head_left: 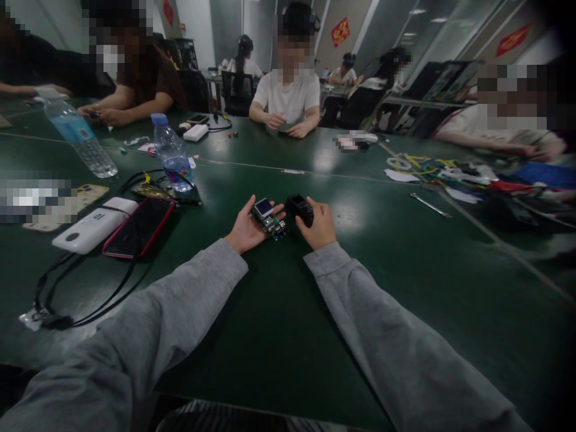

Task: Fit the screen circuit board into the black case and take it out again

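My left hand (245, 228) holds a small green circuit board (269, 219) with a little screen on it, palm up just above the dark green table (279, 336). The fingers curl under and around the board. My right hand (318, 225) is closed around a small black boxy part (299, 208), right beside the board. The two pieces nearly touch at the middle of the table. Both arms wear grey sleeves.
To the left lie a red-edged phone (139, 227), a white power bank (94, 225), black cables (81, 294) and two water bottles (172, 153). A metal tool (429, 204) and coloured wires (423, 163) lie to the right. Other people sit around the table's far side.
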{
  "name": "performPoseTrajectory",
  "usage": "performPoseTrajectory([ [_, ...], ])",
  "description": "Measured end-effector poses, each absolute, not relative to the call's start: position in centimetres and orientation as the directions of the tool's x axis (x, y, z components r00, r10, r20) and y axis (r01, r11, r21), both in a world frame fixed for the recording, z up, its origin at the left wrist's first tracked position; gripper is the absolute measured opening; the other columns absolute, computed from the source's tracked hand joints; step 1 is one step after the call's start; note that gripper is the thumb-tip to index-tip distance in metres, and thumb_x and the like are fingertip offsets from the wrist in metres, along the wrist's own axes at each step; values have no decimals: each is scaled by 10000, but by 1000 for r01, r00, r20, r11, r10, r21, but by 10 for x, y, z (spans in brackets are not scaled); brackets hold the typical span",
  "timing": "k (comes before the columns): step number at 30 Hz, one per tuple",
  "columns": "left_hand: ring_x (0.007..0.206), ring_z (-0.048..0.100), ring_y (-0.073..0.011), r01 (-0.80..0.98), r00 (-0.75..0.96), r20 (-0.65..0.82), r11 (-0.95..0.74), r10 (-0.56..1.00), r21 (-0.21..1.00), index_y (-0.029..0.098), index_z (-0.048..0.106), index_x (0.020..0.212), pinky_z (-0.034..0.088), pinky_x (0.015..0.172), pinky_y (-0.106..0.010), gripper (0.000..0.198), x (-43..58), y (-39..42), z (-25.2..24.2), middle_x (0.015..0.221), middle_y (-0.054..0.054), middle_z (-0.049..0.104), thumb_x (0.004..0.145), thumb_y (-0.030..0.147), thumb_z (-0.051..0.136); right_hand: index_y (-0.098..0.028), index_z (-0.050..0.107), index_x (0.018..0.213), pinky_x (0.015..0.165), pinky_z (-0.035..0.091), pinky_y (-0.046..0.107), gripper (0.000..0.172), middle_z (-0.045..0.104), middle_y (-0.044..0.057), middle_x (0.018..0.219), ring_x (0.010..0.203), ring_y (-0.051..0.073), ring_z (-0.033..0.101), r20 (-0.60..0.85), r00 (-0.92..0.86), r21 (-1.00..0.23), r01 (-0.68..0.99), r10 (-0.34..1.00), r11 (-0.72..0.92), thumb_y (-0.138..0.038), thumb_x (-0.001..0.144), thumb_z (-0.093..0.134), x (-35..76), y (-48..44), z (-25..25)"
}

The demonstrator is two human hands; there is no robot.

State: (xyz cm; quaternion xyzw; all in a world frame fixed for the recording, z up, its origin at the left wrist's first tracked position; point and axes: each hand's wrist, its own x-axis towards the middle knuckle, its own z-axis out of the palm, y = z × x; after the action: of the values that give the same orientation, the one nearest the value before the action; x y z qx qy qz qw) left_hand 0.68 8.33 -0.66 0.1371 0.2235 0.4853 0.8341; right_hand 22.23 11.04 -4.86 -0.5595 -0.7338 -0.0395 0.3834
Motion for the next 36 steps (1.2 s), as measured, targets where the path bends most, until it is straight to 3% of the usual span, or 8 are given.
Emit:
performPoseTrajectory([
  [8,1130,638,-311,-758,411,-210,461,887,462,109,559,1257,442,1011,-479,565,-1,81,-10,1206,-169,676,884,533,558,-112,491,1335,893,489,544,563,541,187,1107,1034,345,518,564,-127,-291,894,816,341,-235,790,560,218,104,-46],
  [12,1113,648,-305,-772,377,-197,424,905,473,126,552,1254,457,995,-483,544,-4,70,-9,1190,-164,683,898,537,524,-86,478,1343,923,481,534,568,541,199,1143,1070,347,505,632,-117,-278,888,766,365,-226,797,546,214,87,-39],
  [24,1036,671,-295,-746,380,-167,408,910,526,109,617,1117,463,973,-465,492,-3,-9,-5,1023,-168,719,946,514,398,-154,432,1349,990,457,536,542,550,164,1181,1117,307,523,818,88,-467,678,568,567,-308,838,526,167,-8,-25],
  [28,920,690,-260,-778,307,-225,380,925,501,134,641,1060,498,928,-411,462,-5,-23,1,829,-112,716,945,509,397,-167,375,1398,1014,451,533,553,528,168,1254,1170,299,519,850,11,-428,596,526,679,-362,894,491,138,-41,-14],
  [31,934,686,-268,-762,325,-263,416,908,496,138,639,1097,508,914,-412,436,-4,-21,2,868,-116,721,935,485,431,-200,365,1413,1024,451,545,547,535,162,1263,1197,305,508,825,-148,-368,591,545,718,-360,902,479,127,-52,-10],
  [36,1002,668,-280,-778,377,-178,415,909,472,140,616,1171,498,932,-438,542,-7,-13,-2,982,-135,716,921,576,413,-187,354,1419,1055,412,574,570,516,179,1312,1244,324,468,785,-142,-414,605,604,680,-366,892,476,132,-44,-16],
])
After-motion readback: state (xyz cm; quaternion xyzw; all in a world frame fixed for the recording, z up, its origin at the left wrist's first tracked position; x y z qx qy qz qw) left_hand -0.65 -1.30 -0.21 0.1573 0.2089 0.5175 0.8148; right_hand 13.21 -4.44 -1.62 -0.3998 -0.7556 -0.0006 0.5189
